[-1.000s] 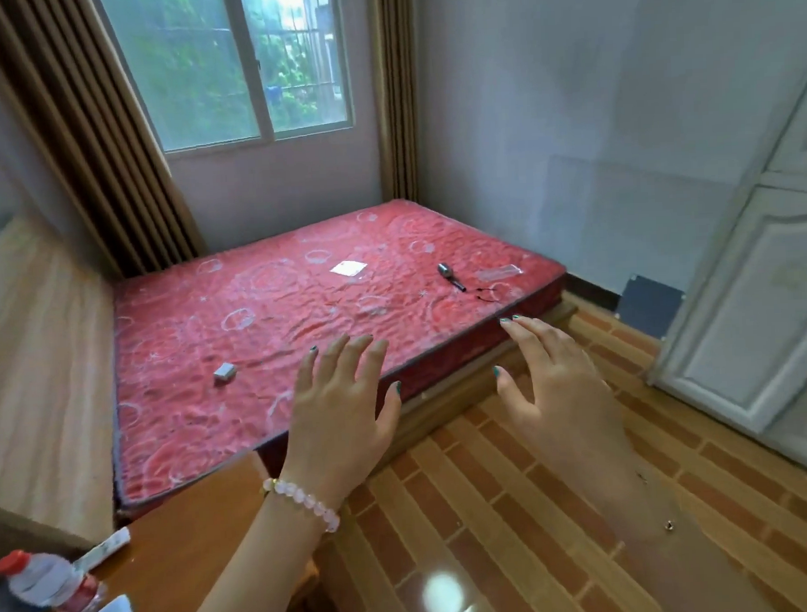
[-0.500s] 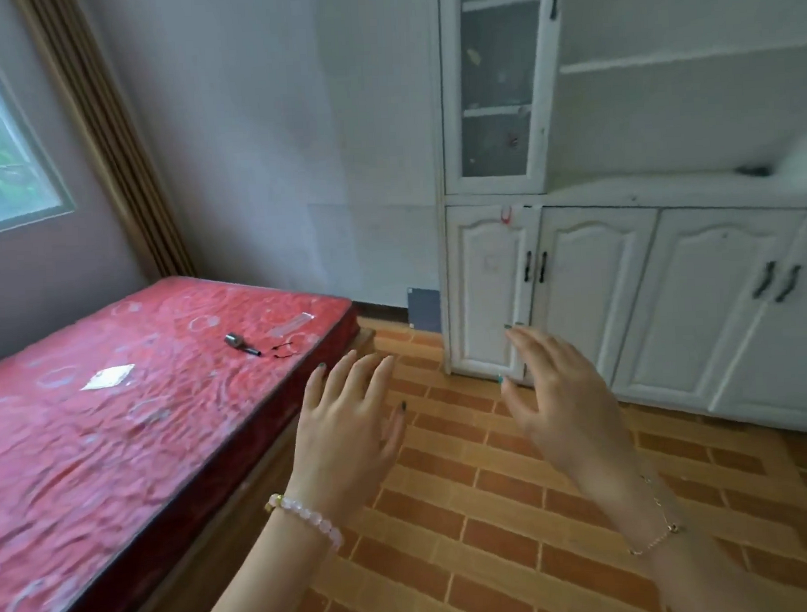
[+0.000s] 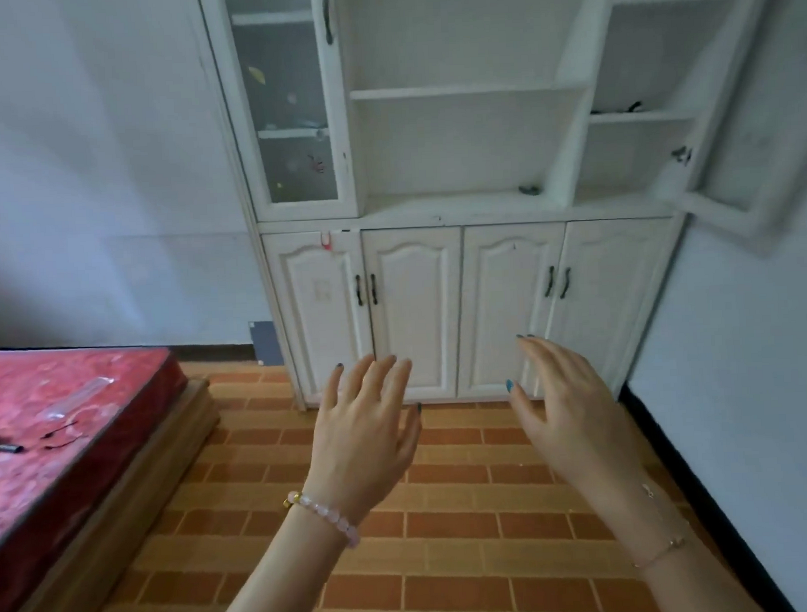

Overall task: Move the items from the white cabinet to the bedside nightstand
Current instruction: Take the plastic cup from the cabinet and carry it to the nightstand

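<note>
Both hands hover empty above the floor. The left hand (image 3: 366, 439) has its fingers straight and spread, and the right hand (image 3: 568, 409) has its fingers relaxed and slightly apart; neither touches anything. At twelve o'clock the white cabinet (image 3: 416, 314) stands against a pale wall, its four lower doors closed. A small dark item (image 3: 529, 189) lies on its open counter ledge at about one o'clock. More dark items (image 3: 615, 109), too small to identify, sit on a shelf in the upper right compartment. That compartment's glazed door (image 3: 728, 153) hangs open at two o'clock. At nine o'clock a red mattress (image 3: 51, 437) lies on a wooden base. A brown brick-pattern tile floor (image 3: 447, 512) spreads beneath.
</note>
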`<state>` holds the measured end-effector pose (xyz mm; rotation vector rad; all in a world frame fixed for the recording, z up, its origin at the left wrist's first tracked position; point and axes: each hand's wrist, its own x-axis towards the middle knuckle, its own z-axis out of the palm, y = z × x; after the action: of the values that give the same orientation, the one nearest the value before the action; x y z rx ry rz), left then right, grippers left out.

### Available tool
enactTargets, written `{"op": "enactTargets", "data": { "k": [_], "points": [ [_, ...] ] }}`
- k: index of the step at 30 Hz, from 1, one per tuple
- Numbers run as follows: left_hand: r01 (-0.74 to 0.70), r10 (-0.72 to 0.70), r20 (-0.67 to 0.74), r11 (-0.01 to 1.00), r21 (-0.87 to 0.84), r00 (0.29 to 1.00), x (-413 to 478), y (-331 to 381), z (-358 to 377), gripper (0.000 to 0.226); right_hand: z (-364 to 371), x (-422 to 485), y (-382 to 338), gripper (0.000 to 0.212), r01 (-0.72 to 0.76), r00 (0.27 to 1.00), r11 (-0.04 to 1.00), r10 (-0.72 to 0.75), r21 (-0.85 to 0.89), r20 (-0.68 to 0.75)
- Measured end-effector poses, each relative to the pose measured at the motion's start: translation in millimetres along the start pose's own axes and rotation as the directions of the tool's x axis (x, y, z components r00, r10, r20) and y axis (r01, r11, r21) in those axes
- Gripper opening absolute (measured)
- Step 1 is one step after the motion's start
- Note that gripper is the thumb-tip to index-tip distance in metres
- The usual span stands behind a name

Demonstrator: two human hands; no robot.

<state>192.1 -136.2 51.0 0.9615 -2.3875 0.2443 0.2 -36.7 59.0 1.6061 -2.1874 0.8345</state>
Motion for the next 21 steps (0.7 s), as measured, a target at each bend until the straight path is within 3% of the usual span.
{"op": "enactTargets", "data": {
  "k": [11, 21],
  "points": [
    [-0.191, 0.195, 0.018, 0.973, -0.128, 0.981, 129, 52, 98, 0.048, 23, 50, 124, 0.042, -0.188, 0.981, 0.975, 0.179, -0.118, -0.080],
    [-0.310, 0.304, -0.062, 0.924, -0.222, 0.951, 313, 93, 199, 0.049, 42, 185, 235, 0.052, -0.253, 0.962, 0.937, 0.217, -0.241, -0.169]
  ]
}}
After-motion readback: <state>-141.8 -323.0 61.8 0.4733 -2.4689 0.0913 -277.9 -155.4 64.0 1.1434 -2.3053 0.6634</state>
